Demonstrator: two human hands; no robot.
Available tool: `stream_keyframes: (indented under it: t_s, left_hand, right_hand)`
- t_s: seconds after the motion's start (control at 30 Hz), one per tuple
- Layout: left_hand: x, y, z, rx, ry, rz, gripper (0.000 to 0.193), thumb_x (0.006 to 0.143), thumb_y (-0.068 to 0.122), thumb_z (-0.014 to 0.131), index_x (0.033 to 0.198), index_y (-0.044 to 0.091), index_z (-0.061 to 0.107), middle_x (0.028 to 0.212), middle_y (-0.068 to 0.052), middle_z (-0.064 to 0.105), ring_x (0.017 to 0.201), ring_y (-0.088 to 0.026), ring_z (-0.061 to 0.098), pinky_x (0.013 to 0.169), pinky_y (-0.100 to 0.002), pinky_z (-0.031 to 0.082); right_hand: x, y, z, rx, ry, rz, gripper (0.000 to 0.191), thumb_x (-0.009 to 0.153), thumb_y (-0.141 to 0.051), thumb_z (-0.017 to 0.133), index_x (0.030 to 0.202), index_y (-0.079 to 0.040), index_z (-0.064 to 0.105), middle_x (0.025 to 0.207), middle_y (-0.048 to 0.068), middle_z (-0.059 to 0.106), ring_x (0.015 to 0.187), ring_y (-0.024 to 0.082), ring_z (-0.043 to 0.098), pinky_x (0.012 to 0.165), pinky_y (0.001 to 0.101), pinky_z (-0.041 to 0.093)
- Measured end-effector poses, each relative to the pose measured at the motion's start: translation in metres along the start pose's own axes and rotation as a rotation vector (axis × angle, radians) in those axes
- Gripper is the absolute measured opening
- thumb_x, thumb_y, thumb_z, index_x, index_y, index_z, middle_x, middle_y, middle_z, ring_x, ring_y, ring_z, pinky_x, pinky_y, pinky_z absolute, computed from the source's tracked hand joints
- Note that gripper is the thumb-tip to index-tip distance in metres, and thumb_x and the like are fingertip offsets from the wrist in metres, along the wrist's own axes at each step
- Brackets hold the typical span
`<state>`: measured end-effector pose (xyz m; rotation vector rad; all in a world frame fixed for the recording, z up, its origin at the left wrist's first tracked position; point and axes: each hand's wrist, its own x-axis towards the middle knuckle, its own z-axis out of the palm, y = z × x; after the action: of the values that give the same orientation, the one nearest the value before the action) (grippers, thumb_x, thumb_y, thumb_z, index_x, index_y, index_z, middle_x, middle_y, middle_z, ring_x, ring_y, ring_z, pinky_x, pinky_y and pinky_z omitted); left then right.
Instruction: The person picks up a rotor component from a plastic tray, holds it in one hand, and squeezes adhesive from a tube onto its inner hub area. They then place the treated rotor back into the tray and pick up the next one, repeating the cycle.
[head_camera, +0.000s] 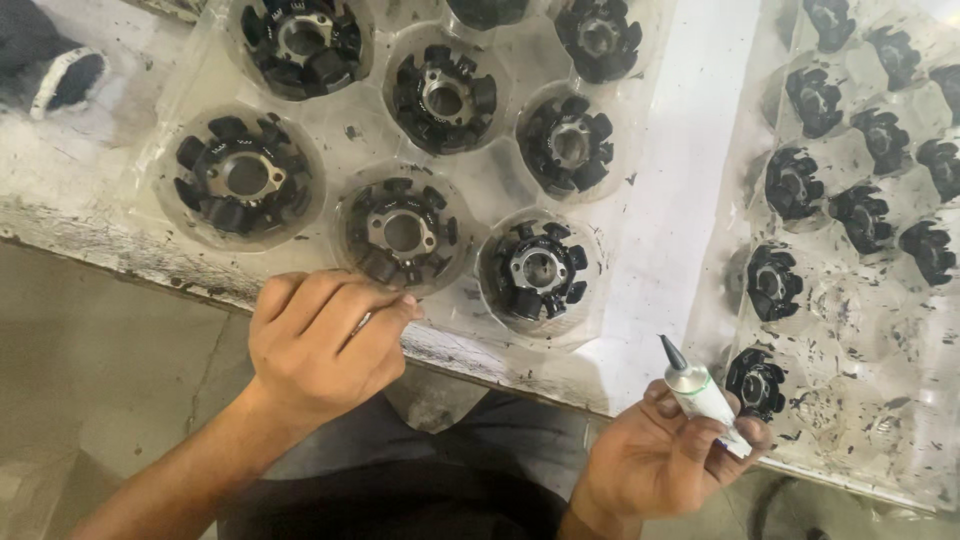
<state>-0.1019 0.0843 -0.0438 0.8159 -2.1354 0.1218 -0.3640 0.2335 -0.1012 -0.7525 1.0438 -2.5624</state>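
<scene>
Right hand (660, 455) fingers (700, 440) wrap a white glue tube (700, 395), nozzle up.

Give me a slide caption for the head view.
Right hand holds a glue tube; left hand touches a tray of black parts.

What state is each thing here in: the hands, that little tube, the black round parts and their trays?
Left hand: closed, pinching a thin metal piece at the near tray's edge.
Right hand: closed around the tube.
Tube: held, dark nozzle pointing up, uncapped.
Near clear tray: on the white table, pockets filled with black round parts.
Far clear tray: partly filled, several pockets bare.
</scene>
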Motion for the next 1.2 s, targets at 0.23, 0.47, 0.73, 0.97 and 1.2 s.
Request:
stream_keyframes:
  t_s: [0.23,0.47,0.73,0.97,1.2]
  left_hand:
    - [-0.006,-0.007,-0.015,0.025,-0.022,0.052,0.022,0.076,0.004,0.077,0.096,0.014,0.076,0.093,0.004,0.069,0.084,-0.017,0.065,0.073,-0.035,0.043]
    - [0.0,0.006,-0.022,0.016,-0.011,0.004,0.022,0.075,0.004,0.077,0.093,0.016,0.077,0.096,0.005,0.069,0.09,-0.019,0.064,0.075,-0.035,0.045]
    - [0.049,-0.006,-0.039,-0.093,-0.125,0.021,0.037,0.086,0.038,0.083,0.107,0.008,0.076,0.11,-0.008,0.063,0.11,-0.031,0.056,0.092,-0.047,0.047]
    - [0.095,-0.074,0.05,0.192,-0.384,0.071,0.041,0.095,0.052,0.073,0.101,0.012,0.08,0.139,-0.031,0.054,0.145,-0.052,0.031,0.117,-0.068,0.016]
    - [0.097,-0.036,0.011,-0.063,-0.292,-0.137,0.04,0.098,0.04,0.075,0.114,0.004,0.072,0.142,-0.036,0.05,0.133,-0.054,0.044,0.111,-0.062,0.034]
  right_hand:
    - [-0.015,-0.023,-0.006,0.005,-0.012,0.055,0.02,0.113,-0.003,0.067,0.126,-0.012,0.055,0.111,0.005,0.063,0.092,0.017,0.061,0.077,0.0269,0.05]
    - [-0.024,-0.039,-0.001,-0.046,-0.035,0.078,0.02,0.11,-0.002,0.065,0.124,-0.011,0.055,0.116,0.011,0.063,0.088,0.021,0.062,0.078,0.0296,0.052]
    - [-0.036,-0.062,0.005,-0.034,-0.05,0.098,0.021,0.107,0.003,0.064,0.123,-0.007,0.053,0.119,0.013,0.062,0.095,0.021,0.063,0.081,0.0339,0.055]
    - [-0.057,-0.072,0.016,-0.006,-0.184,0.195,0.029,0.102,0.006,0.066,0.126,-0.005,0.053,0.111,0.019,0.061,0.097,0.031,0.067,0.091,0.0435,0.058]
    - [-0.049,-0.066,0.006,-0.018,-0.127,0.22,0.028,0.099,0.005,0.069,0.12,-0.005,0.053,0.113,0.018,0.061,0.095,0.031,0.066,0.09,0.0445,0.06]
